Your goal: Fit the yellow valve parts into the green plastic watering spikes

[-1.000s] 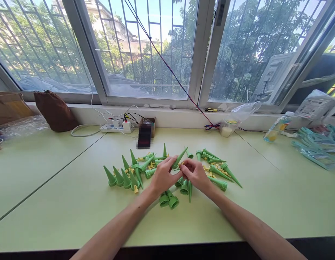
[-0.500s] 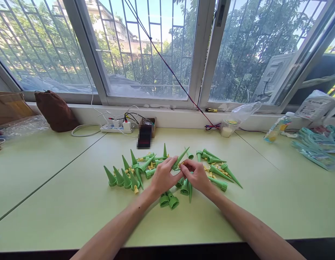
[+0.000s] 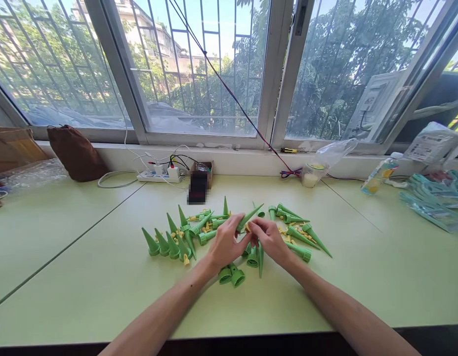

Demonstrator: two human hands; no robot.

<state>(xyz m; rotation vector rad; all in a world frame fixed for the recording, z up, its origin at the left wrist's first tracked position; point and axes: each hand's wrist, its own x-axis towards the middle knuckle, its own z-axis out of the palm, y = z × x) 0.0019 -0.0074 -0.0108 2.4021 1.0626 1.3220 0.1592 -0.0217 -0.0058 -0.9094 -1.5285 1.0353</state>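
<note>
holding one green spike (image 3: pixel 250 217) out in front of me, i have the fingers of my left hand (image 3: pixel 228 241) wrapped about its wide end, with the tip slanting up and away to the right. the fingers of my right hand (image 3: pixel 270 240) are pinched close on a small yellow piece (image 3: pixel 247 227), right at that wide end. whether the two are joined i cannot tell, since my own fingers cover the spot; i'd judge this one to be mid-fitting.

on the left of the worktop (image 3: pixel 84 282), a group of standing spikes (image 3: pixel 172 247) rests wide end down, points up. they look set apart from the rest, so i take them to be the finished share, though their undersides are hidden and i can't be sure. one yellow piece sits just in front of that group.

plenty seems left. to my right there are lying spikes (image 3: pixel 303 236) at odd angles, with loose yellow pieces (image 3: pixel 293 241) scattered among them; more of both lie in the middle, beyond my left hand. nearest me, two spikes with open ends (image 3: pixel 237 278) face my way, and i see no yellow in them. i'd call the job partly done, with a good number waiting.
</note>
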